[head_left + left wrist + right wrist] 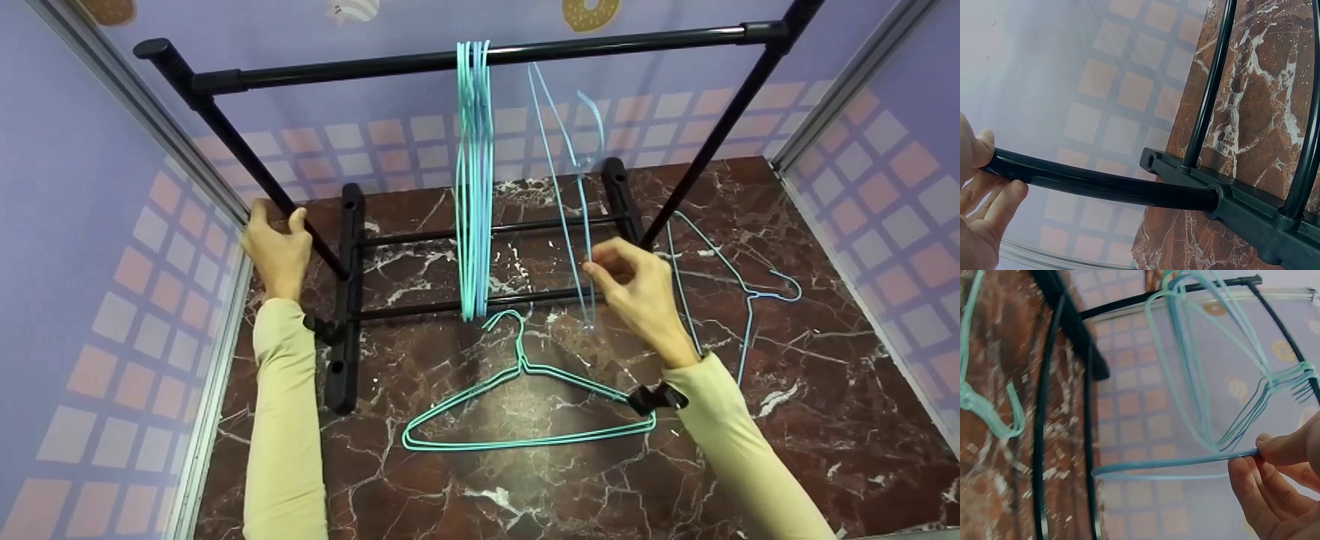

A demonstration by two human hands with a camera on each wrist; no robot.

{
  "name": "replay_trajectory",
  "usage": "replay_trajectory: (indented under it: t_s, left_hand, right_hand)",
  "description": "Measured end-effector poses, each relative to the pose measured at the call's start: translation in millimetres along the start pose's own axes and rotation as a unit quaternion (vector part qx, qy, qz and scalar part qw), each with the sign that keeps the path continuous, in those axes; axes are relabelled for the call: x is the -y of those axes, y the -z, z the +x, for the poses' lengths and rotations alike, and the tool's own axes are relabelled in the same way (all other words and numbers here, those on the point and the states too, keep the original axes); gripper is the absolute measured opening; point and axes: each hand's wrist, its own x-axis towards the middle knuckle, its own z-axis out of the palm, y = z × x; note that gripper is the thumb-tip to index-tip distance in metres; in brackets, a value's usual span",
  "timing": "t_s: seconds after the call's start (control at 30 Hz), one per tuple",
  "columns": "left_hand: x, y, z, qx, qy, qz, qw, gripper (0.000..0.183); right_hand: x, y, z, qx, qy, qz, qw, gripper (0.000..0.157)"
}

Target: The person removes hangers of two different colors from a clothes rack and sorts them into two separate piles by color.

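Observation:
With the thumb and fingers of my right hand (637,289), I pinch the wire of a light blue clothes hanger (1185,462). It is turned nearly edge-on in the head view, its hook below the rail and apart from it. My left hand (279,251) holds the left upright (1100,187) of a black clothes rack, low down, fingers curled round the tube. Several green and blue hangers (474,202) hang bunched together on the rack's top rail (360,66), left of the hanger in my right hand.
Green hangers (517,444) lie on the dark red marbled floor (450,495) before the rack. A blue hanger (772,295) lies to the right, partly behind my right arm. Patterned walls (97,225) stand left, right and behind. Two lower bars (412,307) join the rack's feet.

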Motion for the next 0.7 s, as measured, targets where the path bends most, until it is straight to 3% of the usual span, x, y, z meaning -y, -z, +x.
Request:
replay_trajectory:
  t_s: [0.27, 0.47, 0.7]
  left_hand:
    - [-2.0, 1.6, -0.2, 0.009, 0.015, 0.016, 0.9997, 0.024]
    - [-1.7, 0.6, -1.0, 0.011, 0.018, 0.015, 0.9997, 0.025]
    - [-0.3, -0.3, -0.8, 0.004, 0.016, 0.019, 0.9997, 0.025]
  right_hand:
    - [-30, 11.1, -20, -0.011, -0.020, -0.023, 0.999, 0.009]
    - [-50, 29.7, -32, -0.021, -0.021, -0.059, 0.998, 0.007]
    - [-70, 51.5, -45, -0.037, -0.052, -0.086, 0.994, 0.005]
